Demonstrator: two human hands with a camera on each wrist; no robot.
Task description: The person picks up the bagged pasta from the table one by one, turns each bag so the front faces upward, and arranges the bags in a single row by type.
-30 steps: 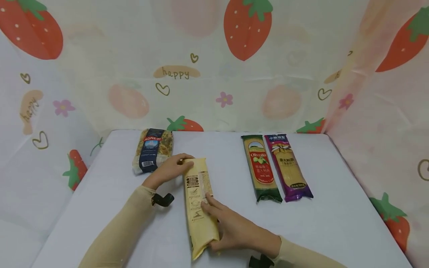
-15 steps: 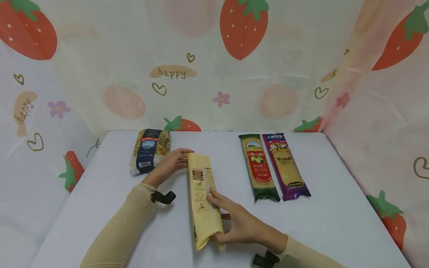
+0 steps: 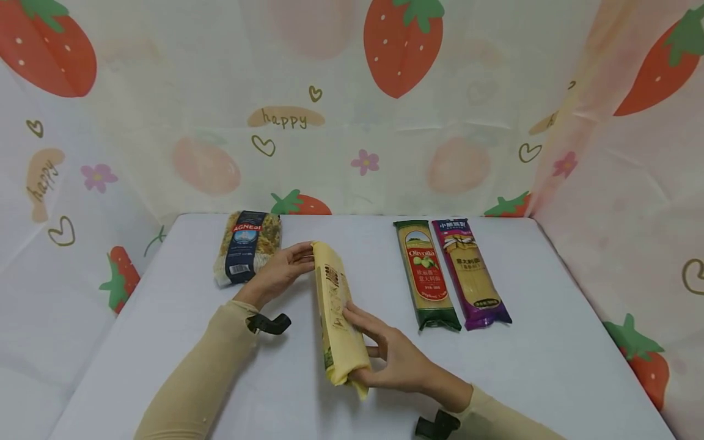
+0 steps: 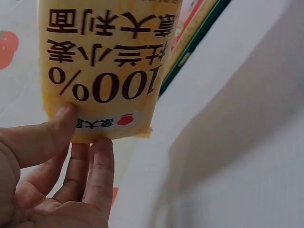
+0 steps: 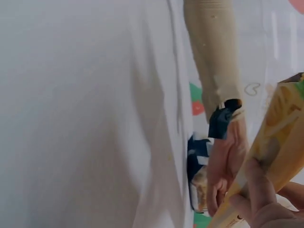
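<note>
A long yellow spaghetti packet (image 3: 340, 324) is held above the table, tilted on its side in the head view. My left hand (image 3: 277, 275) pinches its far end; in the left wrist view the thumb lies on the printed face (image 4: 99, 57) and fingertips touch the end edge. Around the near part of the packet, my right hand (image 3: 404, 363) grips with fingers spread along its side and thumb at the near end. The right wrist view shows the right hand's fingers (image 5: 259, 187) against the wrapper. Some fingers behind the packet are hidden.
A blue-banded pasta bag (image 3: 245, 244) lies at the back left, just beyond my left hand. Toward the right rest a green-and-red spaghetti packet (image 3: 426, 275) and a purple one (image 3: 473, 275), side by side on the white table (image 3: 550, 366). Strawberry-print cloth encloses the table.
The yellow packet has risen off the table and turned, so its back face is seen more edge-on. Both hands moved slightly right with it. The other packets stay put.
</note>
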